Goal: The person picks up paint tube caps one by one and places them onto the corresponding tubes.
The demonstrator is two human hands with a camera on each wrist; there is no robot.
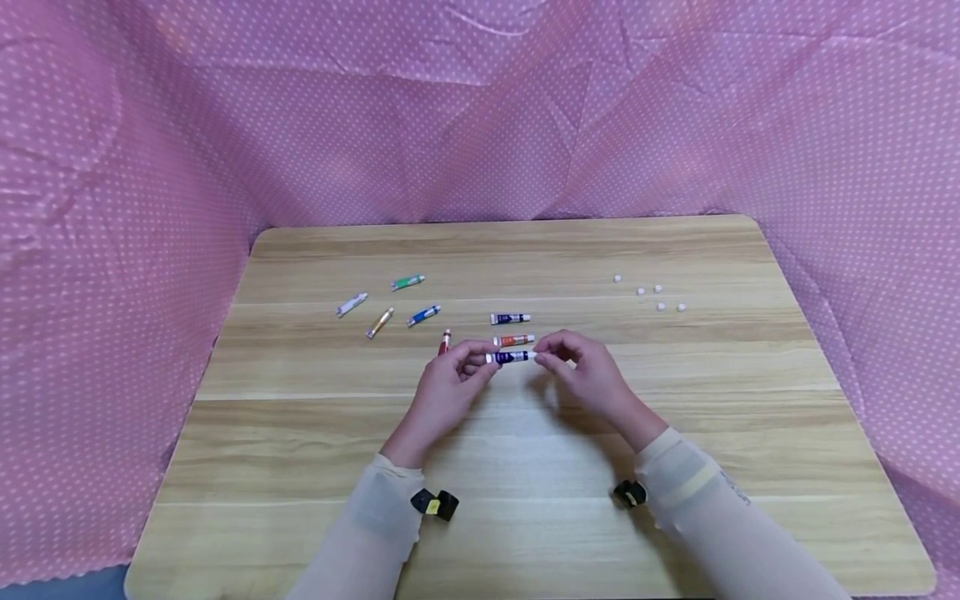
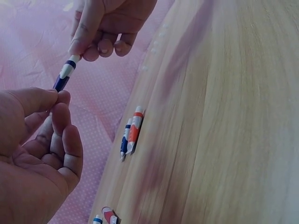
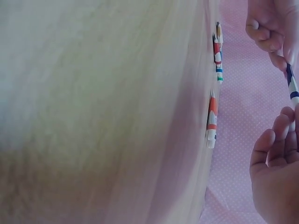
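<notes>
- Two hands meet above the middle of the wooden table [image 1: 525,500], sharing one purple paint tube [image 1: 511,357] held level just off the tabletop.
- The left hand [image 1: 442,392] pinches the crimped end of the purple paint tube between thumb and fingertips; the remaining fingers are loosely curled.
- The right hand [image 1: 585,371] pinches the white cap end of the same tube with thumb and forefinger, other fingers curled under.
- Just beyond the purple paint tube lies an orange paint tube [image 1: 513,340], parallel to it, flat on the table.
- Farther beyond that lies a dark blue paint tube [image 1: 511,318], also parallel.
- A red paint tube [image 1: 445,341] lies just left of the purple paint tube, beside the left hand's fingertips.
- Farther left and back of the purple paint tube sit a blue paint tube [image 1: 423,315], a yellow-brown paint tube [image 1: 379,322], a white paint tube [image 1: 351,304] and a green paint tube [image 1: 408,282], loosely scattered.
- Well to the right and back of the purple paint tube, five small white caps [image 1: 657,297] lie in a loose cluster.
- Pink dotted cloth [image 1: 480,108] rises behind and around the table.
</notes>
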